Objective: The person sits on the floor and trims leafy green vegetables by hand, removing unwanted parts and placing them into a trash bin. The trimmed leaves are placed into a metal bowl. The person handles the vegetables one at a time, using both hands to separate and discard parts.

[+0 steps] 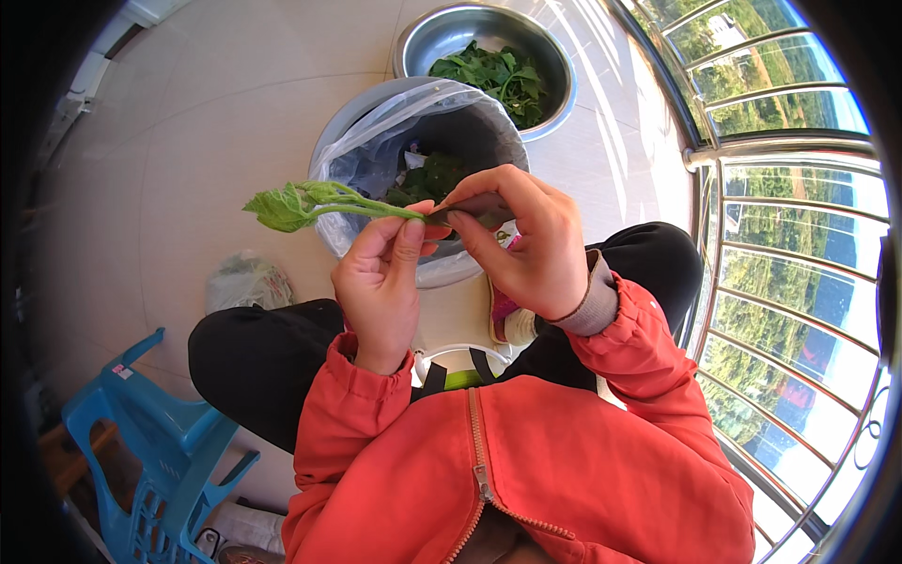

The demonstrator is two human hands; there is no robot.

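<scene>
My left hand (384,282) pinches a green leafy vegetable stem (359,206) between thumb and fingertips. Its young leaves (282,208) point to the left. My right hand (532,240) grips a dark, flat piece (479,208) at the stem's cut end; whether it is a blade or something else I cannot tell. Both hands meet above a grey bin (338,120) lined with a clear plastic bag (352,158). Dark green leaves (440,176) and a few pale scraps lie inside it. Behind the bin, a stainless steel basin (423,42) holds a heap of green leaves (500,74).
A blue plastic chair (151,416) lies tipped at the lower left. Beside my left knee sits a filled clear plastic bag (250,282). Metal railings (782,148) run along the right. Pale tiles (211,134) cover the floor.
</scene>
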